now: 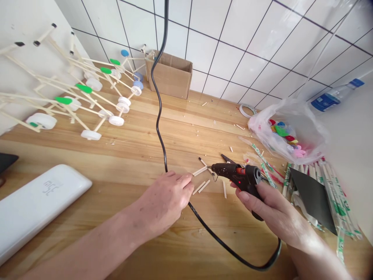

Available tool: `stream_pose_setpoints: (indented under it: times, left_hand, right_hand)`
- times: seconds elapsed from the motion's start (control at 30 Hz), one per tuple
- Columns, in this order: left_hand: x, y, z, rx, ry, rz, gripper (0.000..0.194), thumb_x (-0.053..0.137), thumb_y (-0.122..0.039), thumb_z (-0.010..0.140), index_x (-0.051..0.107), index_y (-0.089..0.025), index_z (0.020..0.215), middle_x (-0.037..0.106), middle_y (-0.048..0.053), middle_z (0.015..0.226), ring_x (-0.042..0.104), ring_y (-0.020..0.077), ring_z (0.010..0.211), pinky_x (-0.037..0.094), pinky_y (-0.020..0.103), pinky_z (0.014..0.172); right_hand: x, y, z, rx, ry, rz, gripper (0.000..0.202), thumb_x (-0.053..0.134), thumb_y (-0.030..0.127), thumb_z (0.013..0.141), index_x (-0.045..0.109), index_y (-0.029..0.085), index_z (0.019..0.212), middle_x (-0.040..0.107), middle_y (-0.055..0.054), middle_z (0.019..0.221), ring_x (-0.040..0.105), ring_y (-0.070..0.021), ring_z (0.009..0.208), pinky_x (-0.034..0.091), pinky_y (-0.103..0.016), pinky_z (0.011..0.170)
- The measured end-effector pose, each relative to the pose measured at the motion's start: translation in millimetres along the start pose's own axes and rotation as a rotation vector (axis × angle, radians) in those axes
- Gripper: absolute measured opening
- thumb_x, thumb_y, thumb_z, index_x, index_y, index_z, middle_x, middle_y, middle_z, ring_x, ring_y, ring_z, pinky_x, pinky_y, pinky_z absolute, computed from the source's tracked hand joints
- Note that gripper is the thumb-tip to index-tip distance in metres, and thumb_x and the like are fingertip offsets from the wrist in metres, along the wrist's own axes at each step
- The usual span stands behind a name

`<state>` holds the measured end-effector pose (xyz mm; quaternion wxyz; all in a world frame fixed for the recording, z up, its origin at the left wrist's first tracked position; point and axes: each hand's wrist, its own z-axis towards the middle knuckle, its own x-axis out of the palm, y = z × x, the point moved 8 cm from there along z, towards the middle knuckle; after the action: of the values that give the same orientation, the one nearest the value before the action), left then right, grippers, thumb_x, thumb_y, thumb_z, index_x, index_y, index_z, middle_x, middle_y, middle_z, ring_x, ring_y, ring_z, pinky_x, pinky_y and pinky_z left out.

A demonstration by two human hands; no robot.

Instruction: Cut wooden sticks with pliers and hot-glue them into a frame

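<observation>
My right hand (pixel 269 208) is wrapped round the handle of a black glue gun (pixel 233 173) with a small red light. Its nozzle points left and meets the far end of a thin wooden stick (pixel 199 171). My left hand (pixel 171 192) pinches the near end of that stick between thumb and fingers. Close by on the table lie two short sticks (pixel 204 186), another stick (pixel 224 189) and a black-tipped stick (pixel 201 160). The gun's black cord (pixel 215 229) loops under my left hand.
Stick models with white wheels (pixel 116 120) stand at the back left. Nearer are a white box-like device (pixel 43 206) and, behind, a cardboard box (pixel 171 77). On the right sit a plastic bag (pixel 259 120) of coloured pieces, a tape roll (pixel 247 111), a bottle (pixel 326 101) and wrapped chopsticks (pixel 335 190).
</observation>
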<state>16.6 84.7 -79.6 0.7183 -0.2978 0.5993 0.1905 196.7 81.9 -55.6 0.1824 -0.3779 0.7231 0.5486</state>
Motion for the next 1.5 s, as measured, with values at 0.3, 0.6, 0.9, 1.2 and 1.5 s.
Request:
stream_pose_setpoints:
  times: [0.3, 0.6, 0.9, 1.2, 1.5]
  left_hand:
    - [-1.7, -1.6, 0.0, 0.006, -0.001, -0.008, 0.032, 0.041, 0.006, 0.069, 0.062, -0.013, 0.084, 0.063, 0.01, 0.097, 0.06, 0.0202, 0.088, 0.049, 0.031, 0.074]
    - [-2.4, -1.3, -0.7, 0.001, -0.009, -0.016, 0.033, 0.04, 0.007, 0.068, 0.062, -0.013, 0.083, 0.063, 0.01, 0.096, 0.06, 0.019, 0.081, 0.048, 0.03, 0.069]
    - [-2.3, -1.2, -0.3, 0.003, -0.023, -0.008, 0.034, 0.039, 0.007, 0.069, 0.061, -0.013, 0.086, 0.063, 0.011, 0.101, 0.06, 0.0209, 0.09, 0.048, 0.031, 0.07]
    - [-3.3, -2.2, 0.3, 0.011, -0.016, 0.005, 0.033, 0.04, 0.007, 0.068, 0.062, -0.013, 0.084, 0.064, 0.011, 0.098, 0.061, 0.0204, 0.086, 0.048, 0.03, 0.069]
    - [-1.7, -0.9, -1.0, 0.009, -0.029, -0.002, 0.033, 0.04, 0.006, 0.069, 0.061, -0.013, 0.085, 0.063, 0.01, 0.095, 0.06, 0.02, 0.087, 0.048, 0.031, 0.072]
  right_hand:
    - [-0.6, 4.7, 0.1, -0.009, -0.019, 0.01, 0.03, 0.052, 0.046, 0.086, 0.062, 0.018, 0.087, 0.057, 0.0, 0.072, 0.05, -0.0135, 0.064, 0.039, -0.022, 0.051]
    - [-2.6, 1.0, -1.4, 0.007, -0.02, 0.002, 0.029, 0.052, 0.047, 0.086, 0.061, 0.019, 0.086, 0.057, 0.001, 0.074, 0.05, -0.0135, 0.066, 0.04, -0.022, 0.055]
    - [-0.9, 1.5, -1.4, 0.003, -0.005, 0.065, 0.028, 0.053, 0.045, 0.085, 0.062, 0.018, 0.089, 0.056, -0.001, 0.076, 0.05, -0.015, 0.07, 0.042, -0.023, 0.057]
    - [-2.4, -3.3, -2.9, 0.011, -0.033, -0.001, 0.03, 0.052, 0.047, 0.085, 0.063, 0.02, 0.089, 0.057, 0.001, 0.07, 0.05, -0.0132, 0.061, 0.039, -0.022, 0.051]
    - [-2.8, 4.5, -2.3, -0.003, -0.014, -0.027, 0.029, 0.052, 0.046, 0.086, 0.061, 0.019, 0.082, 0.053, 0.001, 0.066, 0.045, -0.0119, 0.057, 0.036, -0.022, 0.046]
